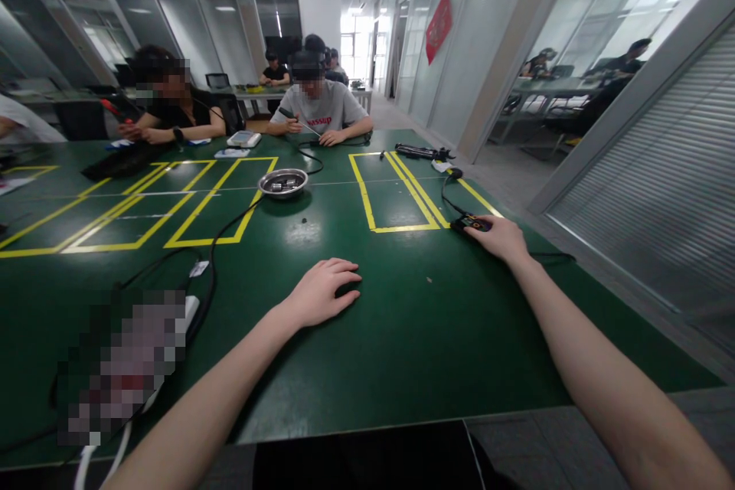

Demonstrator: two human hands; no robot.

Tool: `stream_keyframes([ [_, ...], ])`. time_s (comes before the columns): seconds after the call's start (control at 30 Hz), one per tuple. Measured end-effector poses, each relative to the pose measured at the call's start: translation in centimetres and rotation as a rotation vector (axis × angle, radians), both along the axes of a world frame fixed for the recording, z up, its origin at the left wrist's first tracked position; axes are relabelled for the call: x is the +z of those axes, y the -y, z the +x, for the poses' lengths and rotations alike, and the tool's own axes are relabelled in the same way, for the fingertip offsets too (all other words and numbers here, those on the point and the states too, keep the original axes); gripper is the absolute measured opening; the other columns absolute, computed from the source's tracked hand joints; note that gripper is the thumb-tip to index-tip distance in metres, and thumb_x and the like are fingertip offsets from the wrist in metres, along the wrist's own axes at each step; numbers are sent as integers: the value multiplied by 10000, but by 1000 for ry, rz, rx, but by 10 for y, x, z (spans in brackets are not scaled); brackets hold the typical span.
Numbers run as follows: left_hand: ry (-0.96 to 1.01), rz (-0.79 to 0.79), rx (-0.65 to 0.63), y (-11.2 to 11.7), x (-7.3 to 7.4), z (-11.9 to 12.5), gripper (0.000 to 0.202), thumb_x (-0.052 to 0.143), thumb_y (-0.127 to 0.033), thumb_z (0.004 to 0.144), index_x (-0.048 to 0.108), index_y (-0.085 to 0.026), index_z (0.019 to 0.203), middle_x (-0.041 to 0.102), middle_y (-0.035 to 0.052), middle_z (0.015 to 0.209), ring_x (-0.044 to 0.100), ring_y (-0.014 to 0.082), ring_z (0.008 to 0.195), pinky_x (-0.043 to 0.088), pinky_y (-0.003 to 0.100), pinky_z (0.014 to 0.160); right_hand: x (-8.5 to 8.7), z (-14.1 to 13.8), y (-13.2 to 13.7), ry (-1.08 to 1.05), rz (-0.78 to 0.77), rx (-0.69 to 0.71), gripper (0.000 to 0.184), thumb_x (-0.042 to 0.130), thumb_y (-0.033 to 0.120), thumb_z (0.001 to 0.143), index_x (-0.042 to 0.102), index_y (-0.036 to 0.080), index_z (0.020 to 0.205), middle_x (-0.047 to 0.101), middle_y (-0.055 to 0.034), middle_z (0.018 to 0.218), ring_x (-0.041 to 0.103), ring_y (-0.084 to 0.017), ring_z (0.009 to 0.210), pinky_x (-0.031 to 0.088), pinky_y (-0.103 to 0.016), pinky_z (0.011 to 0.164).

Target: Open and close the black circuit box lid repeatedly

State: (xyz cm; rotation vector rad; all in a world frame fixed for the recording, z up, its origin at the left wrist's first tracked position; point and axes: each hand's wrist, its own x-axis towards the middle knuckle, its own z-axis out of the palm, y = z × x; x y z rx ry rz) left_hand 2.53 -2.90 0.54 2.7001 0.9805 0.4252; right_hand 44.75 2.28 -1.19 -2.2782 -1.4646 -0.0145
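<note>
My left hand (pixel 321 292) lies on the green table (pixel 396 367), its fingers stretched out and the thumb apart, holding nothing. Farther off to the right, my right hand (pixel 501 237) has its fingers on a small black device (pixel 472 223) with some yellow on its face. The thumb and fingertips reach over the device's near side, and my hand hides part of it. Its exact kind is too small to make out. A black cable (pixel 451 199) runs beyond the device to a small dark piece (pixel 455 174) near the table's right edge.
A steel bowl (pixel 283 184) holds small metal parts. Yellow tape (pixel 402 229) marks rectangles on the table. A black folded tripod-like item (pixel 423 152) lies at the far right. A blurred-out object with cables (pixel 132 360) is at left. Two people (pixel 318 103) sit across.
</note>
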Motion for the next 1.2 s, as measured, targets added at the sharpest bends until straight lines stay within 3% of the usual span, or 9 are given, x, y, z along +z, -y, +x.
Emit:
stream_keyframes([
  [0.2,10,1,13,-1,-1,-2,368,608,-342,973,634,-231,1323,631,96,1425,580,265,1307,461,470,1103,-3,-58,-1,-55,55,372,371,720,375,812,760,183,1127,770,-111,1100,716,-295,999,555,-382,864],
  [0.37,96,43,36,3,5,-2,566,655,-440,930,524,-227,1437,493,143,1549,492,312,1392,418,512,1144,3,-133,28,-118,82,918,329,731,321,834,747,184,1133,744,-97,1058,714,-258,951,556,-373,869],
  [0.5,132,13,-66,10,10,2,524,753,-513,818,629,-214,1230,680,124,1240,634,299,1139,507,453,1018,3,-183,62,-177,54,1281,268,756,298,827,747,210,1080,704,-58,983,695,-208,865,555,-305,772],
  [0.6,114,-15,-68,12,12,4,430,768,-484,795,644,-209,1102,707,86,1050,662,266,970,540,400,894,0,-197,74,-272,94,1302,266,779,277,812,743,205,1066,702,-67,1005,695,-218,904,563,-329,819],
  [0.7,87,-9,-50,11,13,3,503,777,-435,797,609,-219,1219,707,95,1129,657,281,1033,521,414,938,-1,-195,73,-443,156,1241,286,795,289,806,734,193,1068,704,-72,1020,698,-211,903,573,-331,818],
  [0.8,70,-4,-38,10,12,1,607,793,-418,788,568,-236,1323,698,98,1209,649,291,1105,499,434,1002,2,-189,69,-548,148,1163,257,773,337,833,728,196,1042,708,-55,968,680,-170,785,556,-268,653],
  [0.87,58,12,-34,9,11,0,562,800,-423,784,606,-234,1277,696,96,1222,643,292,1146,485,441,1038,4,-186,68,-548,146,1142,235,753,354,855,731,194,1026,716,-52,939,672,-163,754,540,-255,611],
  [1.0,42,35,-46,8,8,0,435,802,-428,782,682,-224,1148,690,101,1263,608,303,1251,449,453,1111,4,-186,69,-446,182,1220,204,734,332,880,735,199,1036,735,-74,999,710,-198,870,578,-317,771],
  [1.2,73,9,-46,6,3,2,395,753,-338,825,692,-180,1182,698,110,1296,546,311,1344,407,478,1170,0,-191,75,-348,208,1221,172,704,289,898,717,214,1052,700,-89,1078,710,-223,963,581,-364,867],
])
